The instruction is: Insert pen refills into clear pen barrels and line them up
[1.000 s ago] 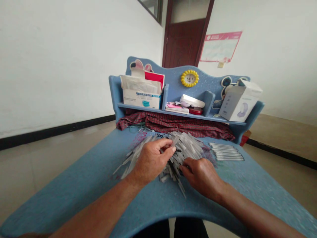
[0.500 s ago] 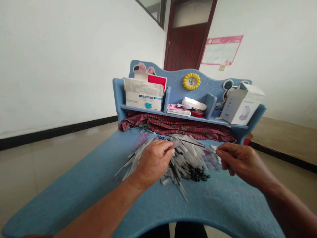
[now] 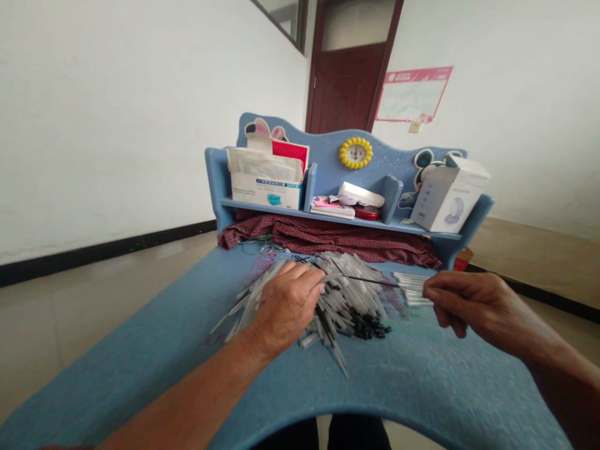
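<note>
My left hand (image 3: 288, 303) is closed at the left side of a heap of translucent plastic tubes (image 3: 360, 290). A translucent tube (image 3: 332, 277) pokes out between its thumb and forefinger. To the right, my right hand (image 3: 469, 303) is closed in a pinch, thumb against forefinger. A thin black stick (image 3: 372, 281) runs between the hands above the heap, its right end toward the right fingertips; that end blurs against a row of white sticks (image 3: 412, 289) on the table. Short black pieces (image 3: 370, 326) lie at the heap's front right.
The blue table (image 3: 300, 390) has a curved front edge. Behind the heap lies a red checked cloth (image 3: 328, 237), under a blue shelf (image 3: 281, 210). On the shelf stand a mask box (image 3: 265, 190), a white carton (image 3: 450, 197) and some papers (image 3: 332, 209).
My right hand has moved right, and the black stick has shifted right with it. More of the white sticks shows. My left hand stays at the heap; the view has swung slightly.
</note>
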The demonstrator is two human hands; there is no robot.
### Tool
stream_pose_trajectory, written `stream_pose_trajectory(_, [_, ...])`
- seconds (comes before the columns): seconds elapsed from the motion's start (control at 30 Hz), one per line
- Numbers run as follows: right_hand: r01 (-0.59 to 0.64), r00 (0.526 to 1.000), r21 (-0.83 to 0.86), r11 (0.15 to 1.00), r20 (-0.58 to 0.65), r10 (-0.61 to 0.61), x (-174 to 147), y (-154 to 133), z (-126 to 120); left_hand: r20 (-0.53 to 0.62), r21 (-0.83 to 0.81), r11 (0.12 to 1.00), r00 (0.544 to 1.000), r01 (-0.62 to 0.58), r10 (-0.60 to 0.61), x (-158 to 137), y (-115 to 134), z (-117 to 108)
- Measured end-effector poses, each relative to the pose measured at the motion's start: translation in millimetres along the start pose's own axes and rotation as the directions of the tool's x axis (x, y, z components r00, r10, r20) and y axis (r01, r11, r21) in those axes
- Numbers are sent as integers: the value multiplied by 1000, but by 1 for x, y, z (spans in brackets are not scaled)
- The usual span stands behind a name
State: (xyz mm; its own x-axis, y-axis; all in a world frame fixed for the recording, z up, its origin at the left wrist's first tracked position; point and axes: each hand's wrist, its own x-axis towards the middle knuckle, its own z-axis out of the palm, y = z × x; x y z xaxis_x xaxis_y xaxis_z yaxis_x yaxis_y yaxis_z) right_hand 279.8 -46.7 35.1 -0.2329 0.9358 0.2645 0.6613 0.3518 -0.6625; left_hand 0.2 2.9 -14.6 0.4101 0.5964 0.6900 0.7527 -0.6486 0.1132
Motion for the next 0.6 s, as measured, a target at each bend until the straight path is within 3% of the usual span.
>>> stream_pose_trajectory(0.17, [-17,1000,-3,1000,14,17,1,2,0,33,24,998,998,-57,56,0,2,-2])
stream_pose_trajectory(0.43, [-70,987,44,997,150,62,9,11,-14,54,26,969,968,-246,244,0,6,-7])
stream_pose_trajectory(0.6, [-117,983,165,979,159,91,16,16,-15,66,10,965,964,-261,259,0,8,-9])
